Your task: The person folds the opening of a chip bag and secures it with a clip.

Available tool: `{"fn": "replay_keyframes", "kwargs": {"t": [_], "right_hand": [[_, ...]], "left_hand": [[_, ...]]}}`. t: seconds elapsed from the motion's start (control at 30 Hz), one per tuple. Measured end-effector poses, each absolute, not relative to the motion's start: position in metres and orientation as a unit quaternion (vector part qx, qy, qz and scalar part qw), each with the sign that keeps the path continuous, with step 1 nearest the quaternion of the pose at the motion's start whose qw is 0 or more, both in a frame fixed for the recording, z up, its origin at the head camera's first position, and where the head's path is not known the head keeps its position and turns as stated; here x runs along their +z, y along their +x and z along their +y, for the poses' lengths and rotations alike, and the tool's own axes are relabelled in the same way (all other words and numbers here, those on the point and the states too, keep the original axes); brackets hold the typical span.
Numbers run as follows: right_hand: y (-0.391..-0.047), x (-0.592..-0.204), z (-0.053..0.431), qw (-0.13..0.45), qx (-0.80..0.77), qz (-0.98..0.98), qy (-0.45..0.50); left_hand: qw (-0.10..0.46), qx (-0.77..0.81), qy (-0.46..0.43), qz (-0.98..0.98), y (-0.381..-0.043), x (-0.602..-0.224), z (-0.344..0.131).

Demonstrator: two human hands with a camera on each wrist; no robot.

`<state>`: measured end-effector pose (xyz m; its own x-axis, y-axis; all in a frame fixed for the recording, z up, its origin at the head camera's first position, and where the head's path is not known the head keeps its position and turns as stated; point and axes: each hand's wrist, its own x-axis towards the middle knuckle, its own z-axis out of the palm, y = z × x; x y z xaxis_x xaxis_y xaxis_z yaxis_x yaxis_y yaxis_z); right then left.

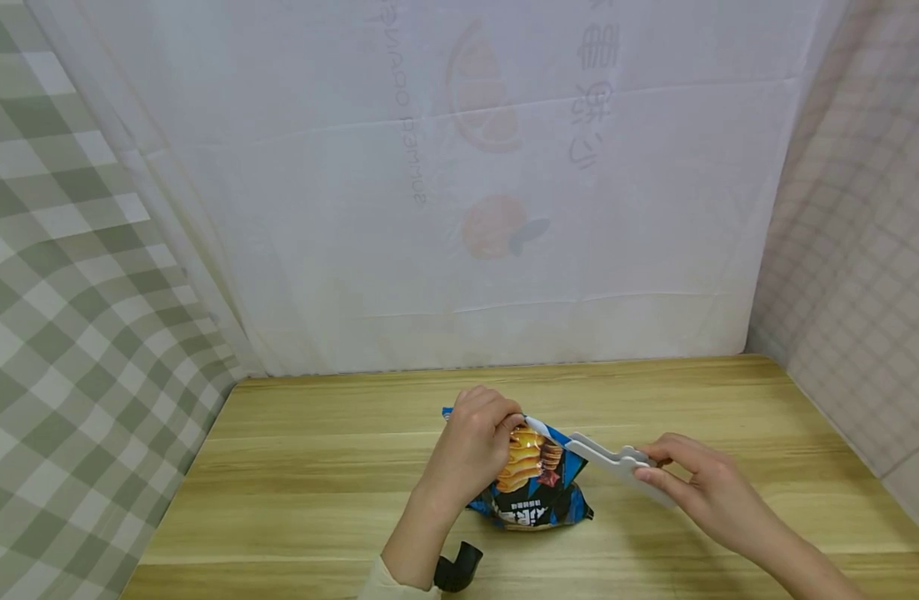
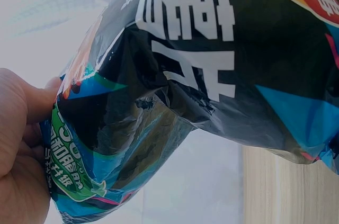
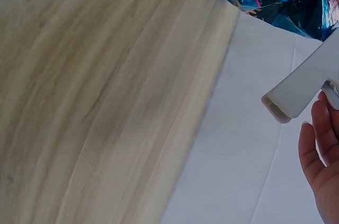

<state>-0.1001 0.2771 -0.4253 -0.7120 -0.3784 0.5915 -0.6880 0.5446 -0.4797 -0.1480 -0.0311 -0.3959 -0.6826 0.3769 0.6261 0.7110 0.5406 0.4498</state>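
A blue-and-black bag of potato chips [image 1: 534, 492] stands puffed up on the table, its top edge flattened and slanting down to the right. My left hand [image 1: 477, 429] pinches that edge near its left end; the left wrist view shows the fingers [image 2: 24, 97] against the bag's printed side. In my right hand [image 1: 695, 483] is a long white bag sealer [image 1: 612, 462], gripped between thumb and fingers. The sealer's far end meets the right end of the bag's top edge. Whether the film lies between its two arms, I cannot tell.
A black elbow-shaped piece [image 1: 459, 568] is beside my left forearm. The wood-grain table [image 1: 294, 483] ends at a white cloth [image 1: 339, 250] behind. Checked cloths [image 1: 77, 350] hang along the left and right sides.
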Motion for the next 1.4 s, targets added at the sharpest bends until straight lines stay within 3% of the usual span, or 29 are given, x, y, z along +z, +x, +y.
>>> {"fn": "replay_keyframes", "kwargs": {"t": [1.4], "right_hand": [[-0.115,-0.413,0.254,0.179,0.387,-0.848,0.315]], "left_hand": [[0.247,-0.356,-0.327,-0.840,-0.149,-0.396,-0.031]]}}
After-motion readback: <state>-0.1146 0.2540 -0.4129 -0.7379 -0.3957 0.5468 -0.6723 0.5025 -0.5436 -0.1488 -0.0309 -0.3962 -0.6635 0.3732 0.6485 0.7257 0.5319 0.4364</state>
